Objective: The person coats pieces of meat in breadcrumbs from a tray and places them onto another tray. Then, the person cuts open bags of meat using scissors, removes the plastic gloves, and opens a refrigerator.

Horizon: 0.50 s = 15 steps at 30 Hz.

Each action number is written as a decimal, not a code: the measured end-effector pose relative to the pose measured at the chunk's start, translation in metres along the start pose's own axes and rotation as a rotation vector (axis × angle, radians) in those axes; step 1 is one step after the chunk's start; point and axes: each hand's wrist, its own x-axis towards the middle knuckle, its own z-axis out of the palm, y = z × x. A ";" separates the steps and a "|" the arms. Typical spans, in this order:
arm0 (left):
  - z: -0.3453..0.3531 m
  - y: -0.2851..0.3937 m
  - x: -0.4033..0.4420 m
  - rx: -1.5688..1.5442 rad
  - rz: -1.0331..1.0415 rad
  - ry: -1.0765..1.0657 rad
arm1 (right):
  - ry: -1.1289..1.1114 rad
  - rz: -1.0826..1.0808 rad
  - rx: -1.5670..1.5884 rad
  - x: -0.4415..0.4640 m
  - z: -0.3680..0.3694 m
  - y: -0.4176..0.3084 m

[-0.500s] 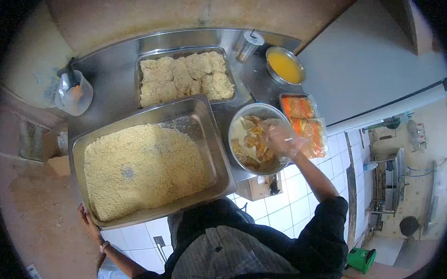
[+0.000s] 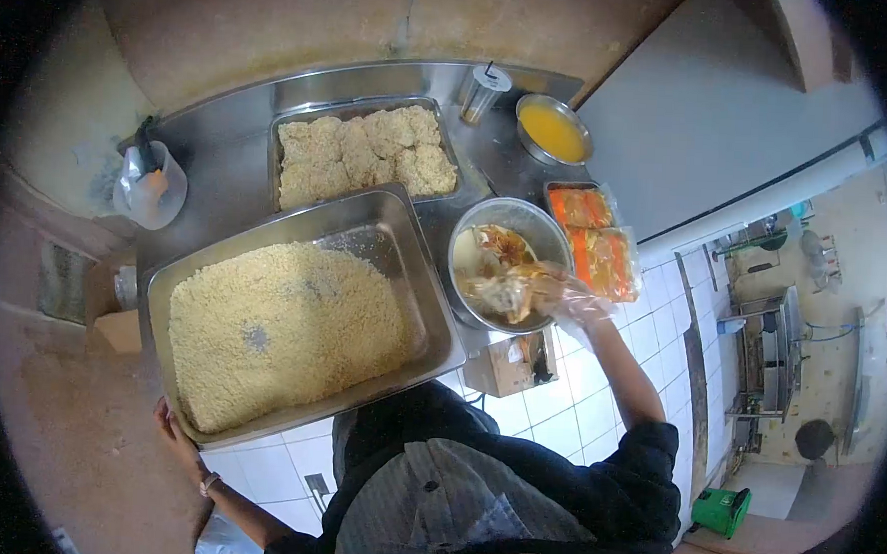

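A metal bowl (image 2: 457,240) on the counter holds pieces of food in a pale, reddish-brown marinade. Over its near right side is my right hand (image 2: 569,300), in a clear plastic glove, its fingers closed round a coated piece of food (image 2: 518,288). My left hand (image 2: 179,442) rests at the near left corner of a large, deep metal tray (image 2: 438,351). Its fingers lie against the outer wall, partly hidden by the tray. Pale yellow crumbs (image 2: 283,329) fill most of this tray. Behind it, a second metal tray (image 2: 274,171) carries rows of crumb-coated pieces.
Beyond the bowl are a bowl of yellow-orange liquid (image 2: 552,131), a clear cup (image 2: 484,96) and orange-and-yellow packets (image 2: 603,259). A plastic pitcher (image 2: 160,197) with utensils stands at the left. Below the counter is a cardboard box (image 2: 504,371).
My right hand has moved from inside the bowl toward its near right rim, now with a piece of food in it. My left hand stays at the tray. The view has shifted slightly.
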 end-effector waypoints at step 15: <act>0.001 0.013 -0.001 -0.215 -0.116 -0.055 | -0.220 -0.202 -0.655 -0.004 0.115 -0.022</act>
